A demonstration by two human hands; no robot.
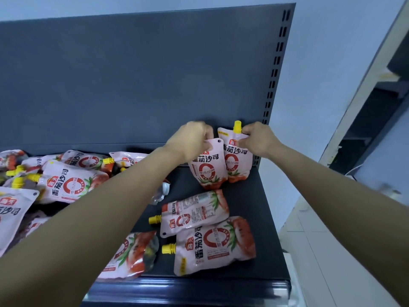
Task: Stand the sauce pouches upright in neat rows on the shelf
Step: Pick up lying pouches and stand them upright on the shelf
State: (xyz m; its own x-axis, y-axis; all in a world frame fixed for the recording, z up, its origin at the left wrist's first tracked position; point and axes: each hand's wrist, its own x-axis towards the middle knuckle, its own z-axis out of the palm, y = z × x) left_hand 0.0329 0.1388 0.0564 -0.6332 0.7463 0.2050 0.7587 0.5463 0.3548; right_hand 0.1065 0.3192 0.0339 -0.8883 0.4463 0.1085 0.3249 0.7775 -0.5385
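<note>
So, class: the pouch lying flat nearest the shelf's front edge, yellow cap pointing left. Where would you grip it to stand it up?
Probably pinch the front pouch at its neck by the yellow cap, coming from the left: that end becomes the top.

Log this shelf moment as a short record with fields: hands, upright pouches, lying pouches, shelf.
left hand: grips top of front upright pouch
right hand: grips back upright pouch below its yellow cap
upright pouches: two, at the shelf's back right, front one overlapping the other
lying pouches: two flat pouches in front, a pile at left
shelf: dark, bare at right
</note>
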